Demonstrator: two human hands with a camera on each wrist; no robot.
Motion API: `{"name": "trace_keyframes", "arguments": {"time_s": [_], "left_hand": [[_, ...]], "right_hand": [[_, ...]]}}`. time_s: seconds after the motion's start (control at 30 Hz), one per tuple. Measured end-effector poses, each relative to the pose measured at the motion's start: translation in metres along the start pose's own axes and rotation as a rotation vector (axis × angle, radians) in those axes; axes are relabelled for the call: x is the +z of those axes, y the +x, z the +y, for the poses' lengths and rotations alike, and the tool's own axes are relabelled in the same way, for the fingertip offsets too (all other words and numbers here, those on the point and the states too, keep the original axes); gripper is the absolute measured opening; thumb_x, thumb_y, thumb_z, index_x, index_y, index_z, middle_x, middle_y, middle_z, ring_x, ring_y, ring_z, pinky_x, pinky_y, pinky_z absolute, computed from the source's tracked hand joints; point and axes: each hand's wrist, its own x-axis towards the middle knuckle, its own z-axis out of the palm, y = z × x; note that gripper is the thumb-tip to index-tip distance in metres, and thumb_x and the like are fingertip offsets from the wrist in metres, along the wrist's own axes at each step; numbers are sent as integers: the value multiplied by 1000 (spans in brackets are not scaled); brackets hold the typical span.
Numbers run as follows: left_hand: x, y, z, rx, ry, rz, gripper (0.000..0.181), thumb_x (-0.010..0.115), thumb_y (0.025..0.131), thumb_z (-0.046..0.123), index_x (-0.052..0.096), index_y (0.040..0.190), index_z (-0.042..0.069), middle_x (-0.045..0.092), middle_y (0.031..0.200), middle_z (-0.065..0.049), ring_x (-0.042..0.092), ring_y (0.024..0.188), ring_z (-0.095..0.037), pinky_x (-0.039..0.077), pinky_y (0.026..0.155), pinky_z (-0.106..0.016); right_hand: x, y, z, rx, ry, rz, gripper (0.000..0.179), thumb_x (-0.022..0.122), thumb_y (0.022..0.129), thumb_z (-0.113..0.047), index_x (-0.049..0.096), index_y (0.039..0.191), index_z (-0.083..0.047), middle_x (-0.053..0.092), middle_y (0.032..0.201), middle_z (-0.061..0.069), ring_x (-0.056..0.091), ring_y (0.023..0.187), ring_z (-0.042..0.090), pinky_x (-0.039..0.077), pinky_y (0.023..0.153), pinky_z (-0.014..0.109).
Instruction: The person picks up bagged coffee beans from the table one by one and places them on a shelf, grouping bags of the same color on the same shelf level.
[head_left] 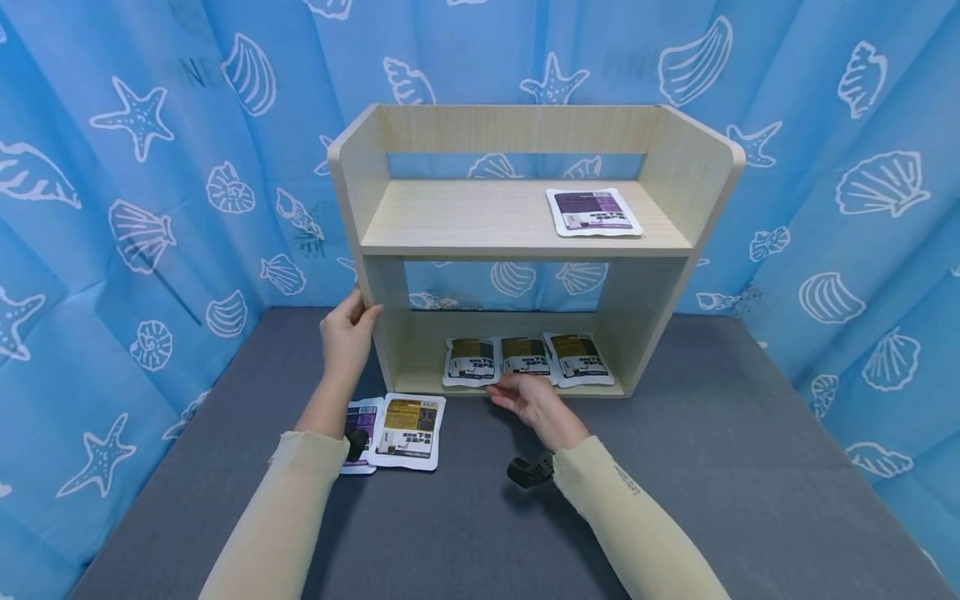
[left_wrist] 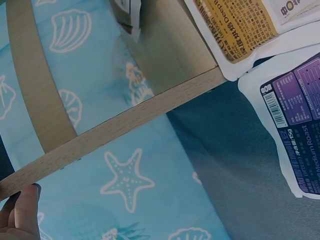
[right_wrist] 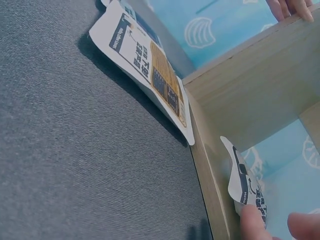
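Note:
My left hand grips the front edge of the left side panel of a two-tier wooden shelf; its fingertips show on that edge in the left wrist view. Three yellow-labelled coffee sachets lean in a row on the lower tier. At the lower corner of the leftmost sachet is my right hand. In the right wrist view one finger touches that sachet's lower end, with the thumb apart from it. Beside it stand the middle sachet and the right sachet, which overlap slightly.
A purple-labelled sachet lies on the upper tier at the right. On the grey table, left of centre, a yellow-labelled sachet overlaps a purple one, close by the shelf's front left corner. A blue shell-patterned curtain hangs behind.

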Motion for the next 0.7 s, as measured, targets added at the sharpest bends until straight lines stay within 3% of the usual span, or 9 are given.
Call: {"name": "trace_keyframes", "arguments": {"time_s": [0.33,0.7], "left_hand": [[1,0,1,2,4,5,29,60,96,5,63,124,-2,63,123,-20,62,111,-30,53,90,-44],[0,0,2,-11,1,-4,29,59,97,7,63,124,-1,63,124,-19,62,112,-30,52,91,-44]], "right_hand": [[-5,-11,5,19,14,5,41,53,96,5,45,136,11,53,131,28,66,98,25,54,88,32],[-8,-29,19,19,2,-52,46,54,96,4,42,139,10,50,133,30,68,90,21,56,84,31]]}}
